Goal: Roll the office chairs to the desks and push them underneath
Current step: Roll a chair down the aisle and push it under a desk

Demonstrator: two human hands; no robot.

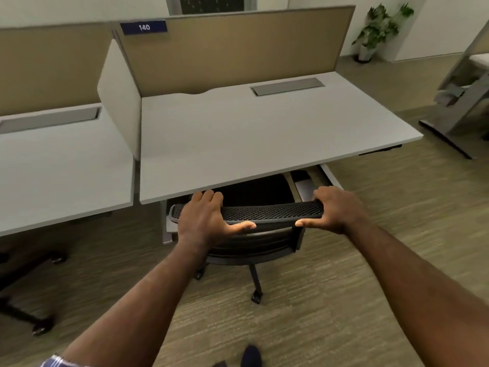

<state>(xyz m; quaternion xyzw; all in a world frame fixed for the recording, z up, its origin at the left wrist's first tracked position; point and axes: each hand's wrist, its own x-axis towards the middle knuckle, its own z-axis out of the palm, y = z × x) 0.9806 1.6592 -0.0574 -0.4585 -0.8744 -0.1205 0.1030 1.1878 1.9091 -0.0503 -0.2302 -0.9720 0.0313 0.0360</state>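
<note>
Both hands grip the top edge of the office chair's mesh backrest [272, 211] at frame centre: left hand [209, 221] and right hand [336, 210] with fingers over it, thumbs behind. The seat sits under the desk [264, 139]. A second chair's base [31, 295] stands lower left, a potted plant [378, 30] upper right.

Tight ahead, open behind

Just beyond the fingers [209, 198], the bench [264, 133] edge overhangs the chair [272, 211] back; the divider panel [120, 102] walls the left, while bare carpet [357, 274] lies open right and behind.
</note>
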